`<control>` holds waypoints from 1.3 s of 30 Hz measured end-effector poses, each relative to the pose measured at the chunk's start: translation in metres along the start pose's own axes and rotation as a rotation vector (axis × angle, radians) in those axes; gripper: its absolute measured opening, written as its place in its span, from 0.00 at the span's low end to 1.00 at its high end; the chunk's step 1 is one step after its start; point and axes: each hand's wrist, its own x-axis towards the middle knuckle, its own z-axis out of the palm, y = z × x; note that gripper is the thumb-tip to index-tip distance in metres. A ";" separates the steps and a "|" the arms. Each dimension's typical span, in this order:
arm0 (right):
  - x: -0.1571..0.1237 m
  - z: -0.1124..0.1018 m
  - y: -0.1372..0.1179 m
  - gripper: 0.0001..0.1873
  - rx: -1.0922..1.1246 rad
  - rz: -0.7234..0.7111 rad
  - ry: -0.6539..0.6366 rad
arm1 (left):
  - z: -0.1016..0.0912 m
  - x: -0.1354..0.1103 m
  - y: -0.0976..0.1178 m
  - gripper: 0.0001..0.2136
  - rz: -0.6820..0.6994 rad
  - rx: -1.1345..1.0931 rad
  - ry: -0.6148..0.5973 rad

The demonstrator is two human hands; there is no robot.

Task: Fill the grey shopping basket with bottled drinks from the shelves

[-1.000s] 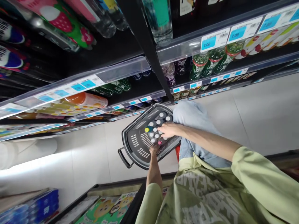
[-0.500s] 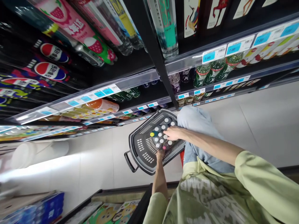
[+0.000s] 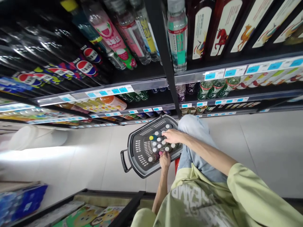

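A dark grey shopping basket (image 3: 138, 153) stands on the pale floor below me, packed with several upright bottles with white caps (image 3: 158, 143) and one yellow cap (image 3: 151, 137). My right hand (image 3: 172, 136) reaches down over the bottle tops, fingers curled around one of them. My left hand (image 3: 165, 159) is at the basket's near rim, fingers closed beside a pink cap (image 3: 161, 153); what it grips is hidden. My knee in light blue jeans (image 3: 193, 126) is right next to the basket.
Drink shelves (image 3: 146, 83) with blue price tags rise in front: cola bottles (image 3: 82, 66) at left, pink strawberry bottles (image 3: 111, 34), green bottles (image 3: 213, 86) lower right. A black upright post (image 3: 165, 60) splits the shelving. An open chest (image 3: 94, 211) with boxed goods lies near me.
The view has swung up, so more of the upper shelves show. Both hands stay at the basket, the left one shifted slightly along the near rim.
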 end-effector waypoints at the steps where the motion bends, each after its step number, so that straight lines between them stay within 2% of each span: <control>1: 0.000 -0.002 0.001 0.14 -0.003 -0.037 -0.012 | 0.001 -0.002 0.006 0.21 0.016 -0.013 -0.004; 2: 0.000 -0.005 0.001 0.13 -0.012 -0.079 -0.029 | 0.001 -0.004 0.011 0.21 0.028 -0.023 -0.009; 4: -0.001 -0.011 0.001 0.11 0.041 -0.140 0.044 | 0.001 -0.005 0.018 0.20 0.027 -0.032 -0.014; 6: -0.001 -0.019 -0.001 0.10 0.148 -0.199 0.187 | -0.001 -0.004 0.021 0.19 0.003 -0.032 -0.016; 9: 0.001 -0.030 -0.002 0.09 0.375 -0.224 0.477 | -0.004 -0.002 0.021 0.18 -0.026 -0.047 -0.021; 13: 0.007 -0.044 0.010 0.06 0.705 -0.051 0.883 | -0.005 0.000 0.020 0.17 -0.038 -0.093 -0.001; 16: 0.016 -0.056 0.028 0.13 0.854 0.068 1.115 | -0.003 0.001 0.019 0.17 -0.030 -0.083 0.020; 18: 0.022 -0.067 0.041 0.19 0.828 0.111 1.197 | -0.001 0.001 0.019 0.16 -0.024 -0.071 0.032; 21: 0.032 -0.089 0.056 0.28 0.644 0.219 1.225 | 0.000 0.001 0.019 0.17 -0.027 -0.083 0.045; 24: 0.041 -0.111 0.067 0.32 0.387 0.308 1.178 | 0.000 0.000 0.018 0.18 -0.009 -0.103 0.056; 29: 0.065 -0.134 0.076 0.32 -0.020 0.192 1.100 | -0.003 -0.004 0.018 0.19 0.004 -0.126 0.051; 31: 0.077 -0.143 0.080 0.29 -0.082 0.179 1.069 | -0.003 -0.005 0.017 0.19 -0.003 -0.136 0.045; 35: 0.093 -0.166 0.092 0.22 -0.071 0.265 0.981 | 0.000 -0.003 0.015 0.18 0.003 -0.140 0.047; 39: 0.095 -0.178 0.103 0.20 -0.040 0.270 0.987 | 0.007 0.000 0.013 0.18 0.015 -0.134 0.068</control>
